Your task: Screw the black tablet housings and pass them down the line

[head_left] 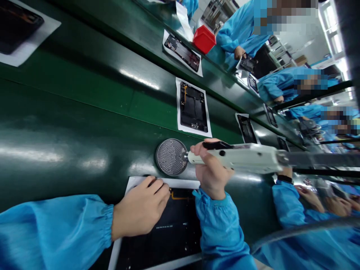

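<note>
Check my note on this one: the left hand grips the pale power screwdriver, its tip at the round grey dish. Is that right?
Not quite: the head view shows the right hand, not the left hand, gripping the pale power screwdriver, its tip at the round grey dish.

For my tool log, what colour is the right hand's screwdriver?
The screwdriver is mostly off-white; head view.

I see room to pass over the worktop (pixel 84 135) left of the round tray (pixel 159 167); on its right, the screwdriver (pixel 247 157) in the right hand (pixel 212 170) blocks; on its near side, the left hand (pixel 144 208).
</note>
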